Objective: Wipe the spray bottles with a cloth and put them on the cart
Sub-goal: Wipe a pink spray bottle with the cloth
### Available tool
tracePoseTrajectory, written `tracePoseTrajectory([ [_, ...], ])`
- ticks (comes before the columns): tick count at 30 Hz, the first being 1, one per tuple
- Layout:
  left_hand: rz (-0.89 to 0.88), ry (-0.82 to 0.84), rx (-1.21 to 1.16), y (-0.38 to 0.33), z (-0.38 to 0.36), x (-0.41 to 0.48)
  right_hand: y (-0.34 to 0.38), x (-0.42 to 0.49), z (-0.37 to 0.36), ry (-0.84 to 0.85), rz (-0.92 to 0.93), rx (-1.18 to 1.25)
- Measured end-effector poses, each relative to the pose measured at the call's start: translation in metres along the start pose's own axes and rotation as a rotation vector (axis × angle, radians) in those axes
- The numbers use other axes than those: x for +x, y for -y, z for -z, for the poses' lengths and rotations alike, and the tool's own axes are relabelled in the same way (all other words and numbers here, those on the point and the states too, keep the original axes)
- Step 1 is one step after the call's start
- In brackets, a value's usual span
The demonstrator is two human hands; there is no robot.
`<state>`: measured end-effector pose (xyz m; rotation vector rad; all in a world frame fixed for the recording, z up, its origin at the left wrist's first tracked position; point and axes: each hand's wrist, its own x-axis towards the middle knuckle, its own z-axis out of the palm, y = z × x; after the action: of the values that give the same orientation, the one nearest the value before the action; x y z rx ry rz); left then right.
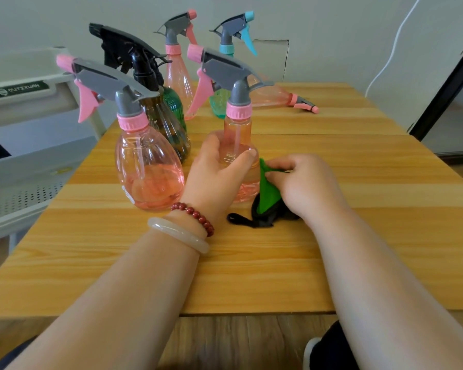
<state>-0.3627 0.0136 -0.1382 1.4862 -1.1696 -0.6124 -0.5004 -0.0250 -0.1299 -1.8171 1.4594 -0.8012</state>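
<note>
Two forearms are reaching over a table [332, 249] — the left hand [219, 172] is gripping a pink spray bottle [237, 129], the right hand [305, 182] is pinching a green cloth [267, 193] at its side. Hard wiping risks toppling the neighbouring bottle [150, 166] just beside.

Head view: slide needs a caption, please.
Left hand grips a pink spray bottle while right hand holds a green cloth beside it.

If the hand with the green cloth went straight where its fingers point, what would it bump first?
Probably the pink bottle that the left hand grips: the right hand pinches the green cloth right beside its lower body, fingers pointing at it. Depth is hard to judge.
</note>
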Motion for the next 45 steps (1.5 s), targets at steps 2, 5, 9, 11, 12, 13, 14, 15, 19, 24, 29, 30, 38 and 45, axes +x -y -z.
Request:
tracePoseTrajectory([
  [2,-0.003,0.000,-0.003,-0.001,0.000,0.000,0.003,-0.002,0.002,-0.054,0.069,0.078],
  [5,-0.011,0.011,-0.009,0.000,0.000,-0.001,0.013,-0.008,0.001,-0.169,0.270,0.171],
  [9,-0.003,0.012,-0.007,0.001,-0.001,0.000,0.007,-0.003,-0.003,-0.110,0.157,0.004],
  [11,-0.002,0.015,0.012,0.002,-0.001,0.000,0.001,0.001,-0.003,-0.022,0.027,-0.115],
  [12,-0.006,0.017,0.032,0.002,-0.001,0.001,0.000,0.001,-0.002,-0.016,0.008,-0.100],
  [13,-0.010,0.019,0.059,0.002,-0.001,0.001,0.002,-0.001,-0.001,-0.034,0.024,-0.033],
  [14,-0.013,0.022,0.084,0.002,-0.002,0.001,0.006,-0.004,0.000,-0.078,0.071,0.050],
  [15,-0.018,0.024,0.103,0.002,-0.002,0.001,0.009,-0.006,0.001,-0.125,0.133,0.112],
  [19,-0.044,0.021,0.127,0.001,0.000,0.001,0.010,-0.005,0.002,-0.120,0.156,0.087],
  [24,-0.050,0.013,0.131,0.004,0.002,0.003,0.001,-0.001,0.005,-0.010,0.079,-0.123],
  [29,-0.068,-0.005,0.068,0.001,0.001,0.000,0.011,-0.007,0.007,-0.155,0.306,0.114],
  [30,-0.072,-0.004,0.060,0.000,0.001,-0.001,0.011,-0.007,0.006,-0.152,0.296,0.099],
  [38,-0.053,0.006,0.033,0.003,-0.001,0.000,0.002,-0.002,0.008,-0.027,0.103,-0.123],
  [45,-0.060,0.050,0.014,0.004,-0.002,-0.001,0.004,0.000,0.004,-0.050,0.163,-0.094],
])
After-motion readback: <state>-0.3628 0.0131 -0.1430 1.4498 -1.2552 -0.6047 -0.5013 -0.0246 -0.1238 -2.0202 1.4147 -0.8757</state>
